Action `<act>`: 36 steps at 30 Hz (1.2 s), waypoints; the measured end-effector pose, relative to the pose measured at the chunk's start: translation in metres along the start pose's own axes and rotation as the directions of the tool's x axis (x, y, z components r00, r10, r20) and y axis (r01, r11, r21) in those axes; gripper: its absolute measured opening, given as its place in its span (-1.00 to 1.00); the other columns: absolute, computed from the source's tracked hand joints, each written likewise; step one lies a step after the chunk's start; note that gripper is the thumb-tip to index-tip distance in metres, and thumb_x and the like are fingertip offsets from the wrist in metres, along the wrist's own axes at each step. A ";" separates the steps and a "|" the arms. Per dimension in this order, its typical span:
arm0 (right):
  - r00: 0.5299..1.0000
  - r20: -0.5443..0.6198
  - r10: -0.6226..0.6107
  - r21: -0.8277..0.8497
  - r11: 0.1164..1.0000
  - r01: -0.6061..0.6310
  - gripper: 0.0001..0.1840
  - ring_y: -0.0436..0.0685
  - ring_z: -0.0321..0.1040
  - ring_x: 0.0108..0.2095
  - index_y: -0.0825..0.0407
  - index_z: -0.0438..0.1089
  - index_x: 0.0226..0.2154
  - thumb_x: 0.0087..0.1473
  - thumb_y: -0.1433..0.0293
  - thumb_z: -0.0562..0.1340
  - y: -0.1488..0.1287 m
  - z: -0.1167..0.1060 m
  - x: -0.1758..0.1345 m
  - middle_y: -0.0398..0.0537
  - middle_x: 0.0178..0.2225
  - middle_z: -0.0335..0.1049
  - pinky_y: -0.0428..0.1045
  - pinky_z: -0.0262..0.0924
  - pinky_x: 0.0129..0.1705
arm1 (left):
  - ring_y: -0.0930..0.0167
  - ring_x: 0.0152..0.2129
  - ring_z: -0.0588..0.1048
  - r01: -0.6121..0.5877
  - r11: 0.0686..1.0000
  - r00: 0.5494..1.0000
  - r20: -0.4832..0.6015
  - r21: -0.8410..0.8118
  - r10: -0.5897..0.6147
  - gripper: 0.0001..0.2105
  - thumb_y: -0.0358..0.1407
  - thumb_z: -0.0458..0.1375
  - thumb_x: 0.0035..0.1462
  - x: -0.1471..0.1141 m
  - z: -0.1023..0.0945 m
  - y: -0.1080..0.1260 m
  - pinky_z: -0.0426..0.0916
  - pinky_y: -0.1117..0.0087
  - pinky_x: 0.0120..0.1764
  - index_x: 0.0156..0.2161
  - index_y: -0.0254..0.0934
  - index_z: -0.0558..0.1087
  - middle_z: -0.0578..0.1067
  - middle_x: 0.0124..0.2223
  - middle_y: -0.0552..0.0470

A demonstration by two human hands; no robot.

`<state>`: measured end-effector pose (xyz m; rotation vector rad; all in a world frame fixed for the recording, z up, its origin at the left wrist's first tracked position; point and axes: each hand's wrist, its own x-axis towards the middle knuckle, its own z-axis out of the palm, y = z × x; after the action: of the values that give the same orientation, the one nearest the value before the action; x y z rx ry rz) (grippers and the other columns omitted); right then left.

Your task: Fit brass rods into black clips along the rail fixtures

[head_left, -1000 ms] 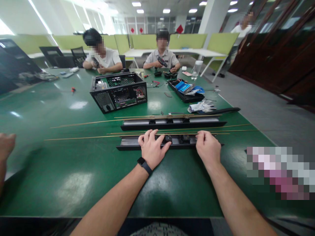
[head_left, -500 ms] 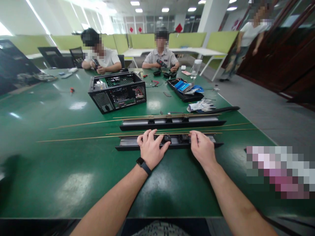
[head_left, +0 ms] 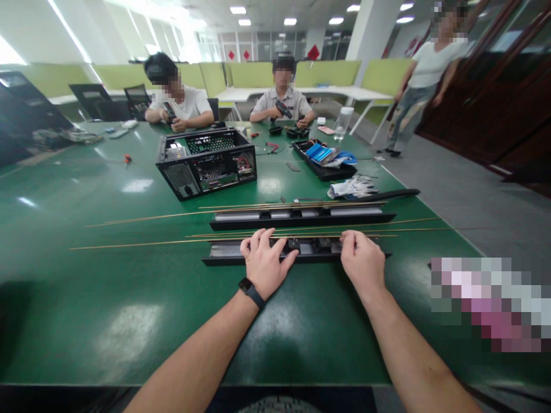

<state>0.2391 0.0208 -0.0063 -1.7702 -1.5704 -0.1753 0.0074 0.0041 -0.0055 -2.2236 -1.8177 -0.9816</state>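
The nearer long black channel (head_left: 226, 261), with a silvery inner strip, lies across the table in front of me. My left hand (head_left: 264, 261), a dark band on its wrist, rests over it with fingers spread. Its thumb touches a small black block (head_left: 294, 244) in the channel. Another dark block (head_left: 322, 245) sits farther right. My right hand (head_left: 365, 259) is closed at the channel's right part, finger and thumb pinching a thin brass-coloured rod (head_left: 129, 245) that runs lengthwise along the channel. Their exact contact is small and partly hidden.
Beyond lies a second black channel (head_left: 301, 220) with more thin rods. Farther off are an open computer case (head_left: 206, 166), white gloves (head_left: 353, 187), a black tray (head_left: 325, 171) with blue items and a clear bottle (head_left: 343, 123). Two people sit opposite; another person (head_left: 430, 74) stands right.
My right hand has moved slightly right along the channel, and the thin rod has shifted right with it. My left hand has stayed in place. The person at the right has moved.
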 end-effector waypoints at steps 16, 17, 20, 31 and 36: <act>0.999 -0.014 0.034 0.001 0.999 -0.034 -0.69 0.23 0.46 -0.27 0.03 0.49 -0.26 0.26 0.36 0.04 0.003 -0.001 0.001 0.00 -0.33 0.59 0.06 0.12 -0.13 | 0.11 0.19 0.25 -0.003 1.000 1.000 -0.008 -0.006 0.002 -0.71 0.02 0.19 0.17 0.000 0.000 0.000 0.02 -0.02 0.14 -0.09 -0.02 0.57 0.43 0.17 -0.06; 0.999 -0.014 0.036 0.004 0.999 -0.036 -0.69 0.24 0.46 -0.27 0.03 0.49 -0.27 0.26 0.36 0.04 0.003 -0.001 0.001 0.00 -0.33 0.59 0.06 0.12 -0.14 | 0.11 0.19 0.25 -0.003 1.000 1.000 -0.009 -0.007 0.003 -0.71 0.01 0.19 0.18 0.000 0.000 0.000 0.02 -0.02 0.14 -0.09 -0.02 0.57 0.43 0.17 -0.07; 0.999 -0.014 0.039 0.011 0.999 -0.039 -0.69 0.24 0.46 -0.28 0.03 0.49 -0.26 0.26 0.36 0.04 0.004 0.000 0.001 -0.01 -0.33 0.59 0.06 0.12 -0.15 | 0.12 0.18 0.25 -0.003 1.000 1.000 -0.007 -0.010 0.003 -0.72 0.01 0.18 0.19 0.000 0.001 0.000 0.02 -0.02 0.14 -0.10 -0.03 0.57 0.44 0.16 -0.06; 0.999 -0.002 0.037 0.027 0.999 -0.036 -0.69 0.23 0.47 -0.26 0.04 0.48 -0.23 0.28 0.34 0.03 0.003 0.000 0.000 0.01 -0.33 0.58 0.06 0.15 -0.14 | 0.10 0.18 0.25 -0.005 1.000 1.000 0.001 -0.005 0.005 -0.72 0.00 0.18 0.18 0.000 0.000 0.001 0.01 -0.03 0.13 -0.10 -0.04 0.56 0.43 0.17 -0.08; 0.999 -0.014 0.031 0.030 0.999 -0.030 -0.69 0.23 0.48 -0.26 0.03 0.48 -0.24 0.28 0.33 0.03 0.004 0.000 -0.001 0.00 -0.33 0.58 0.06 0.16 -0.13 | 0.09 0.18 0.24 -0.003 1.000 1.000 0.001 -0.008 0.003 -0.72 0.00 0.18 0.19 0.000 0.001 0.001 0.00 -0.04 0.13 -0.10 -0.04 0.56 0.43 0.17 -0.09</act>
<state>0.2423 0.0205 -0.0089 -1.7653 -1.5277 -0.1490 0.0087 0.0038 -0.0056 -2.2317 -1.8132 -0.9891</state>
